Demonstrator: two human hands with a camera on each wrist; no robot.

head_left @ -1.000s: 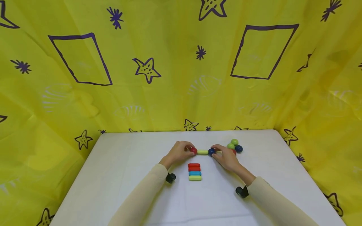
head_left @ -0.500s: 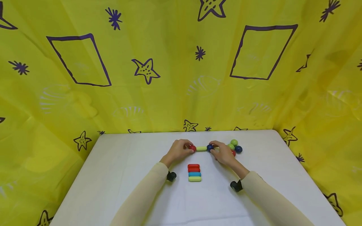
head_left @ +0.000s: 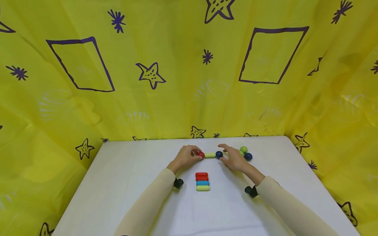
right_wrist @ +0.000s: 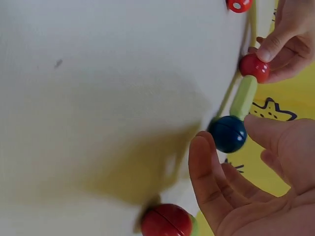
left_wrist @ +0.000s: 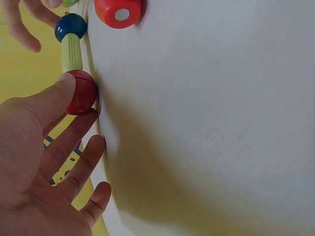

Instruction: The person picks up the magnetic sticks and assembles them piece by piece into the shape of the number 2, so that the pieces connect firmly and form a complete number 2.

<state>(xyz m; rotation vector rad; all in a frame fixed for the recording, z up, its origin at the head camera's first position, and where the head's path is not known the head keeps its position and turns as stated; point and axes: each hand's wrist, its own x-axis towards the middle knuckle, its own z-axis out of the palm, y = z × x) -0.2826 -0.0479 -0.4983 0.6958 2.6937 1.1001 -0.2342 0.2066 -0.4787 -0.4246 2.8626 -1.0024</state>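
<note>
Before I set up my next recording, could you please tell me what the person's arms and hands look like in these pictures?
The left hand and right hand are both bare, with no gloves visible. Long cream sleeves cover the forearms, ending near the wrists. A small black device with a rounded body sits at each cuff, with no cable visible.

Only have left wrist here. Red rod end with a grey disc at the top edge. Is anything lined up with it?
Observer: Yes, head view shows four rods side by side: two red rods, a light blue rod and a lime rod.
Operator: Copy. I see one dark blue ball. Any more?
Observer: One: head view shows a second dark blue ball beside the right hand.
</note>
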